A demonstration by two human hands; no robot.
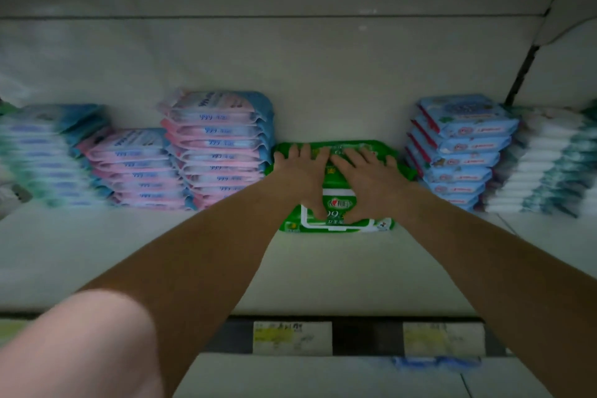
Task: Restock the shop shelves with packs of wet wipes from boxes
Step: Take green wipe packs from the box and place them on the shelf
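Observation:
A green pack of wet wipes (336, 223) lies flat on the white shelf (161, 252), in the gap between two stacks. There may be a second green pack behind it (381, 147); I cannot tell them apart. My left hand (300, 174) and my right hand (368, 181) both rest flat on top of the green pack, fingers spread and pointing toward the back wall, thumbs meeting near the white label.
Left of the gap stand a tall pink-and-blue stack (219, 145), a lower pink stack (135, 168) and a blurred teal stack (48, 155). To the right are a blue stack (458, 152) and a white stack (542, 165). Price tags (292, 338) line the shelf's front edge.

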